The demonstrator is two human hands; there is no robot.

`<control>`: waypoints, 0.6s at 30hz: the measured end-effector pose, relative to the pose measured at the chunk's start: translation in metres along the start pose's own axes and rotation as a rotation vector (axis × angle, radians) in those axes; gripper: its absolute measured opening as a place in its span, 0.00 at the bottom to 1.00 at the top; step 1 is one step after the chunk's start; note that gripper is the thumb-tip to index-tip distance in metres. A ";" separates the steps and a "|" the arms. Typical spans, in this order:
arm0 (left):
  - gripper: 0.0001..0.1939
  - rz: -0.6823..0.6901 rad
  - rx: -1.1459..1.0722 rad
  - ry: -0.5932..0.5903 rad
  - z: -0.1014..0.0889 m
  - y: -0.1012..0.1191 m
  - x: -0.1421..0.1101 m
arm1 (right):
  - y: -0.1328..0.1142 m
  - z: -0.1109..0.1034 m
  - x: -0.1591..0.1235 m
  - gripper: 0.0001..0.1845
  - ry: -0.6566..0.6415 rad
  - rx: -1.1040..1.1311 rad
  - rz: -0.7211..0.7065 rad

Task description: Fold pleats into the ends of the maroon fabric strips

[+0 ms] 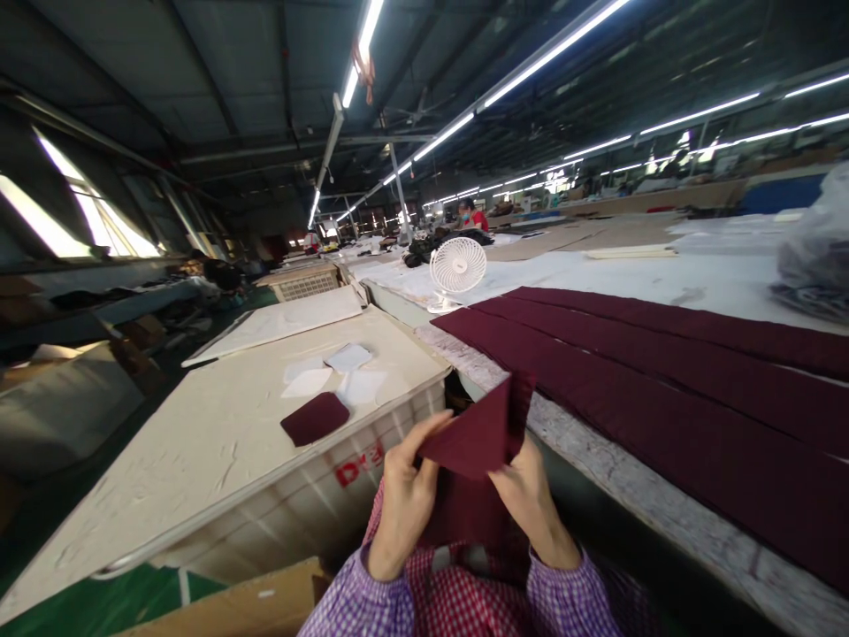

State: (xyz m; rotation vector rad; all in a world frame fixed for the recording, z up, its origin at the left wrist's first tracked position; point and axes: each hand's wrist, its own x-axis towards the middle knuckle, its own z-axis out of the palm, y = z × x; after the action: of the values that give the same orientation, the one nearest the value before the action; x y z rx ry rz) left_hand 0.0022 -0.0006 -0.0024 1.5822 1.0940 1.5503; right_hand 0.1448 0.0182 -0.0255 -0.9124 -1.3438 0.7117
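Between my two hands a piece of maroon fabric [470, 433] is held up, partly folded over, with more of it hanging below. My left hand [408, 491] grips its left edge, thumb and fingers closed on the cloth. At the lower right, my right hand [527, 491] pinches the same cloth near a fold. Some fingers of both hands are hidden behind the fabric. To the left lies a small maroon cut piece [315, 418] beside several white pieces [349, 357] on the cream board [218, 433].
Long maroon fabric strips [637, 380] are laid out on the large table [597, 274] at my right. A white fan [458, 265] stands at its near edge. A clear plastic bag [815, 248] sits far right. Below left is a cardboard box [265, 602]. A person [472, 216] is further back.
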 end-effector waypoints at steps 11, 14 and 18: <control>0.14 -0.151 -0.010 -0.047 -0.003 0.005 -0.001 | -0.010 -0.005 0.002 0.12 -0.098 0.154 0.169; 0.13 -0.119 0.090 0.052 -0.003 -0.002 -0.002 | -0.005 0.000 0.000 0.14 -0.053 0.136 0.141; 0.13 0.052 0.182 0.093 0.001 -0.001 -0.004 | -0.002 0.001 -0.001 0.17 -0.143 0.180 0.205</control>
State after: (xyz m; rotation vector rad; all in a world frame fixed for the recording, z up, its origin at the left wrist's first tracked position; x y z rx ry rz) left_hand 0.0037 -0.0038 -0.0054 1.6840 1.2854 1.6115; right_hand 0.1439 0.0164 -0.0240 -0.8747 -1.2976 1.0559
